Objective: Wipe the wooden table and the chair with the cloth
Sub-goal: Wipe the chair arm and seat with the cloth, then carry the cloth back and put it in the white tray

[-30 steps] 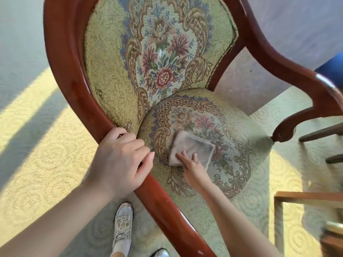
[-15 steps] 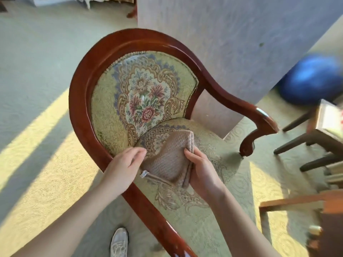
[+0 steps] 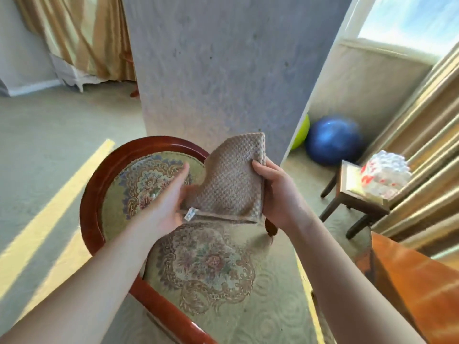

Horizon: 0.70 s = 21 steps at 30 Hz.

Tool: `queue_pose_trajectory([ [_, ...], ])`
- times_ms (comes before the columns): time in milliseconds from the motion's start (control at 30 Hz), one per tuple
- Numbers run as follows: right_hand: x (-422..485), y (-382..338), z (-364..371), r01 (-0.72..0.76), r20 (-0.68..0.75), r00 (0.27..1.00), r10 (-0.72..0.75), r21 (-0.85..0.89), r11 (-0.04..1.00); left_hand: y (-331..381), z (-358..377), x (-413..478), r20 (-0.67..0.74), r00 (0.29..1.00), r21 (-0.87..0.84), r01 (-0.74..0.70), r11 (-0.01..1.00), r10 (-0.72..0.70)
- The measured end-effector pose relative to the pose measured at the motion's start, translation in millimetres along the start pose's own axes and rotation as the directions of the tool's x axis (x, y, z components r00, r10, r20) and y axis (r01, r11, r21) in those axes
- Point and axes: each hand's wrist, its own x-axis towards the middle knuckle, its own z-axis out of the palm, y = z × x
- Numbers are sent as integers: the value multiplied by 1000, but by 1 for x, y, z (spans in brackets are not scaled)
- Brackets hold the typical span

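A folded beige waffle-weave cloth [image 3: 231, 180] with a small white tag is held up in the air above the chair. My left hand [image 3: 171, 197] grips its lower left part and my right hand [image 3: 278, 194] grips its right edge. Below stands the chair [image 3: 92, 194], with a curved red-brown wooden frame and green floral upholstery on back and seat. The corner of a polished wooden table [image 3: 417, 281] shows at the lower right.
A grey wall column [image 3: 218, 70] rises right behind the chair. A blue ball [image 3: 332, 140] and a yellow-green ball [image 3: 301, 132] lie in the corner. A small wooden stool [image 3: 355, 197] carries a white and red bundle [image 3: 385, 175]. Curtains hang at right.
My right hand lifted the cloth off the chair seat, my left hand left the chair frame and took hold of the cloth. The view rose from the seat to the room.
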Motion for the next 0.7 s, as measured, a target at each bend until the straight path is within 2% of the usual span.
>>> queue_pose_trajectory([
  [67,-12,-29,4,34,-23,999,-34,22,999,19,22,-10,73,997,-31,-28,999,30],
  [133,-25,-54,7,83,-62,995,-82,7,997,34,44,-19,84,993,-31,-86,996,88],
  [233,-44,-87,10,161,-142,975,-170,-75,984,51,76,-31,76,962,-22,-262,965,262],
  [333,-60,-103,9,252,-283,904,-321,-254,934,62,105,-39,23,873,72,-488,870,488],
  [400,-69,-109,10,265,-390,798,-459,-457,849,67,123,-43,41,772,154,-632,759,635],
  [467,-78,-112,12,241,-445,693,-567,-598,764,69,137,-44,81,692,194,-717,670,717],
  [600,-110,-123,20,192,-496,442,-748,-762,618,76,165,-51,271,618,133,-784,607,738],
  [700,-134,-122,25,122,-500,263,-825,-831,542,79,179,-61,402,552,85,-817,570,731],
])
